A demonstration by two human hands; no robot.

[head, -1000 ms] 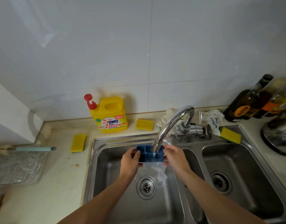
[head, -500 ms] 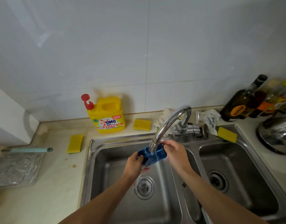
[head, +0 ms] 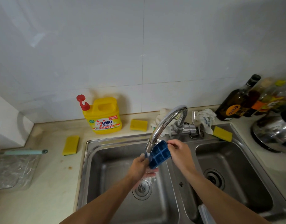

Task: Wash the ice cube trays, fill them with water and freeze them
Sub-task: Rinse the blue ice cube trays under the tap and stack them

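Note:
A small blue ice cube tray point(head: 159, 154) with several square cells is held tilted steeply under the spout of the chrome faucet point(head: 165, 122), over the left basin of the steel sink point(head: 106, 162). My right hand point(head: 179, 152) pinches its upper right end. My left hand point(head: 141, 166) grips its lower left end, and water runs over those fingers toward the drain point(head: 141, 188).
A yellow detergent jug point(head: 103, 116) with a red pump stands behind the sink. Yellow sponges lie at the left point(head: 71, 145), back point(head: 138, 125) and on the right basin's rim point(head: 222, 133). Bottles point(head: 236, 101) and a steel pot point(head: 274, 135) crowd the right counter. A plastic sheet point(head: 11, 170) lies at the left.
The tray went from level under the stream to steeply tilted, its right end raised and its left end lowered. My left hand dropped lower and water now spills off it.

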